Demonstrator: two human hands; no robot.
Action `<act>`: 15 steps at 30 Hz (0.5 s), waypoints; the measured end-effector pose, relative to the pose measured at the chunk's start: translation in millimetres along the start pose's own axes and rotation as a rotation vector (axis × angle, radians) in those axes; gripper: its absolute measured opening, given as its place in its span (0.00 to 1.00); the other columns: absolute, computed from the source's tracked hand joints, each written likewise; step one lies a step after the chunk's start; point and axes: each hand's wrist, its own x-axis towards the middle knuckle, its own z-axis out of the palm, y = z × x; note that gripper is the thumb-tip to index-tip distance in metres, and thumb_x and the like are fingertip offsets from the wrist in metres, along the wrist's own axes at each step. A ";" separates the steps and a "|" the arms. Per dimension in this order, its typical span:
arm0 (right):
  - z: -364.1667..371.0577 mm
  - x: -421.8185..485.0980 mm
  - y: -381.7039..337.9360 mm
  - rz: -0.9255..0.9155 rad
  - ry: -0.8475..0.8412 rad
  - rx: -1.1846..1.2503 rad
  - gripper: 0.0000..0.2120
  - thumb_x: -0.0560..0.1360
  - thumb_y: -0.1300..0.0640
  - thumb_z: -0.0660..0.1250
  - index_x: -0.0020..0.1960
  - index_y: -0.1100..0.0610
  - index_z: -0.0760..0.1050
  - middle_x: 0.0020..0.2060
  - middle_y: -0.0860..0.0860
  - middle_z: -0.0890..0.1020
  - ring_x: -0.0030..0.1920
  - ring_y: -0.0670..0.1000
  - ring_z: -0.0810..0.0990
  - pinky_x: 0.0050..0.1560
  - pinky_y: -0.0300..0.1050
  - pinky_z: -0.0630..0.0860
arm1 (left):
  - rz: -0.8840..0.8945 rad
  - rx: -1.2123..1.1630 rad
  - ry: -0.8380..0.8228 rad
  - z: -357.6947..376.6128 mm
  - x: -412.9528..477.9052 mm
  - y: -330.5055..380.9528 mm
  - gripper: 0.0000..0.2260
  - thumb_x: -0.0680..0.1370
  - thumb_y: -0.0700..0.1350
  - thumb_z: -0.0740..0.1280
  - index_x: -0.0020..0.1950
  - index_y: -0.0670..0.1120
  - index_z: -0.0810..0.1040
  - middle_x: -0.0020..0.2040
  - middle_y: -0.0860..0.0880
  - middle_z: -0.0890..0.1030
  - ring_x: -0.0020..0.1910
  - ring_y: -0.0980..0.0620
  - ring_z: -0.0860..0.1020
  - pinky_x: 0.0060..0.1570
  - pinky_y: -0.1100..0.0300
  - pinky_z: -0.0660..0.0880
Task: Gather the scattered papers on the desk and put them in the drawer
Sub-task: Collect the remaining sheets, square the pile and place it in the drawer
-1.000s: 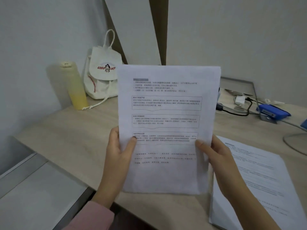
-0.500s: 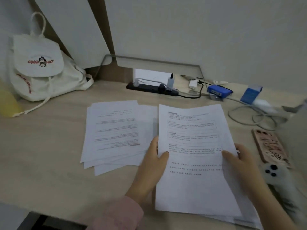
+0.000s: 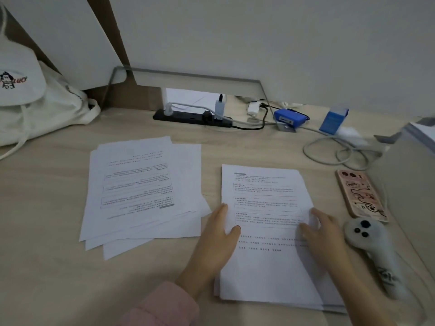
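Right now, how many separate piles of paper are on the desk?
2. A fanned pile of papers lies left of centre; a squared stack lies under both hands. More sheets may be hidden elsewhere.

The left hand (image 3: 213, 245) is bare, with no ring or watch showing. Its thumbnail is painted dark. A pink sleeve (image 3: 162, 307) of soft, slightly fuzzy cloth covers the left forearm and ends at the wrist in a rounded cuff. The right hand (image 3: 323, 234) is bare too, and its forearm shows no sleeve down to the frame's lower edge.
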 end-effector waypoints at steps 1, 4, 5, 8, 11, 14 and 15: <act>3.8 1.2 -0.5 -0.017 -0.003 -0.016 0.24 0.74 0.62 0.65 0.68 0.65 0.66 0.66 0.65 0.69 0.66 0.63 0.67 0.65 0.52 0.64 | -0.006 0.032 0.014 -2.4 1.1 -3.1 0.25 0.80 0.43 0.58 0.75 0.48 0.54 0.68 0.61 0.59 0.73 0.59 0.56 0.69 0.66 0.51; 13.9 1.3 -8.0 -0.038 -0.040 -0.023 0.25 0.74 0.62 0.64 0.69 0.63 0.65 0.68 0.63 0.67 0.67 0.61 0.66 0.66 0.49 0.64 | -0.009 0.060 0.064 -13.5 2.4 -12.3 0.25 0.80 0.44 0.58 0.76 0.47 0.53 0.76 0.56 0.56 0.75 0.58 0.54 0.70 0.65 0.50; 16.2 2.0 -10.6 -0.040 -0.048 -0.019 0.25 0.74 0.62 0.64 0.70 0.64 0.65 0.68 0.63 0.67 0.67 0.61 0.66 0.66 0.49 0.63 | -0.009 0.068 0.072 -17.5 2.1 -15.0 0.25 0.80 0.44 0.58 0.76 0.48 0.54 0.76 0.55 0.56 0.75 0.58 0.54 0.70 0.65 0.50; 19.7 2.8 -19.1 -0.037 -0.034 0.015 0.26 0.72 0.63 0.66 0.69 0.64 0.65 0.67 0.64 0.69 0.67 0.62 0.68 0.66 0.52 0.65 | 0.057 0.091 0.087 -28.6 -1.9 -21.0 0.22 0.80 0.43 0.58 0.74 0.49 0.59 0.75 0.56 0.58 0.74 0.59 0.56 0.71 0.65 0.52; 20.6 0.2 -32.8 -0.140 0.031 -0.002 0.25 0.72 0.63 0.66 0.68 0.63 0.67 0.67 0.63 0.69 0.67 0.62 0.67 0.67 0.53 0.64 | 0.140 0.173 0.239 -55.4 -2.9 -29.8 0.19 0.80 0.44 0.58 0.71 0.51 0.65 0.74 0.58 0.61 0.74 0.60 0.57 0.72 0.64 0.53; 26.1 -6.4 -59.6 -0.244 -0.071 0.084 0.23 0.75 0.62 0.64 0.70 0.59 0.65 0.69 0.59 0.64 0.69 0.57 0.65 0.68 0.51 0.62 | 0.060 0.578 0.396 -99.6 -0.9 -59.2 0.25 0.80 0.55 0.53 0.75 0.52 0.55 0.78 0.55 0.50 0.76 0.56 0.44 0.73 0.59 0.41; 30.6 -9.2 -70.1 -0.275 -0.120 0.121 0.22 0.76 0.60 0.63 0.69 0.56 0.66 0.70 0.57 0.64 0.69 0.56 0.65 0.68 0.50 0.63 | -0.022 0.708 0.387 -113.4 -2.9 -70.4 0.28 0.78 0.61 0.50 0.76 0.52 0.50 0.78 0.53 0.45 0.76 0.53 0.40 0.74 0.55 0.37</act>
